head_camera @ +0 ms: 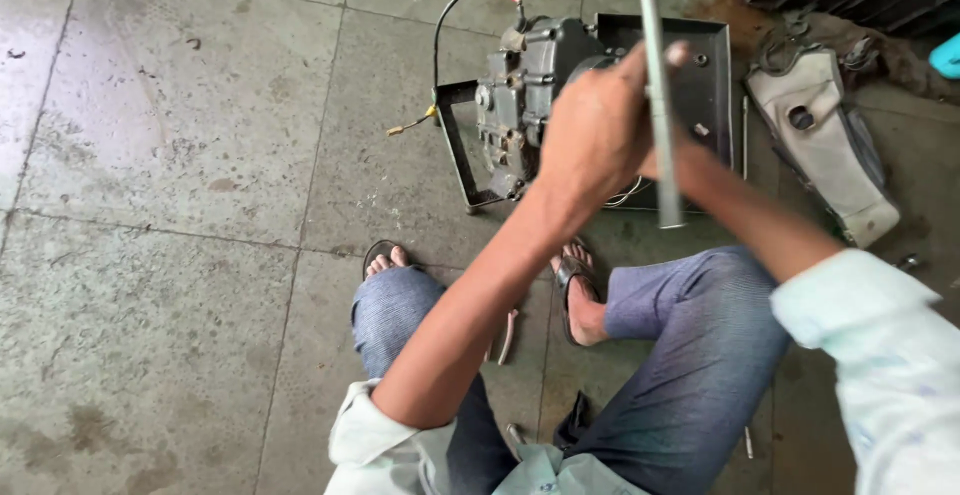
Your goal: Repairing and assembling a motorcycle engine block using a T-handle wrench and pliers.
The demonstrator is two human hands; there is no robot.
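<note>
Left hand (592, 130): I saw it closed around the metal rod (655, 95).
Right hand: hidden behind left; grasp indeterminate.
Rod: judged stiff, light, smooth; grip mid-shaft.
Engine (525, 90): judged heavy.

Pale, whitish-blue shirt (880, 355), light fabric with faint mottling. Sleeves cuffed or rolled back above the elbow on both sides; cuff edges show as a folded band on the left sleeve (365, 435) and a broad turned hem on the right. Forearms bare below them. Shirt front hangs loose and creased at the lower edge of view.

Blue-grey trousers (690, 355), denim-like weave with fine ribbing visible over the knees; fabric bunches at the bends.

Dark open sandals: right sandal (575, 295) with a strap across the foot, left sandal (385, 253) mostly hidden by the knee, only toes and front rim showing.

No gloves, rings or watch visible on left hand (595, 130); right hand (655, 160) largely hidden.
</note>
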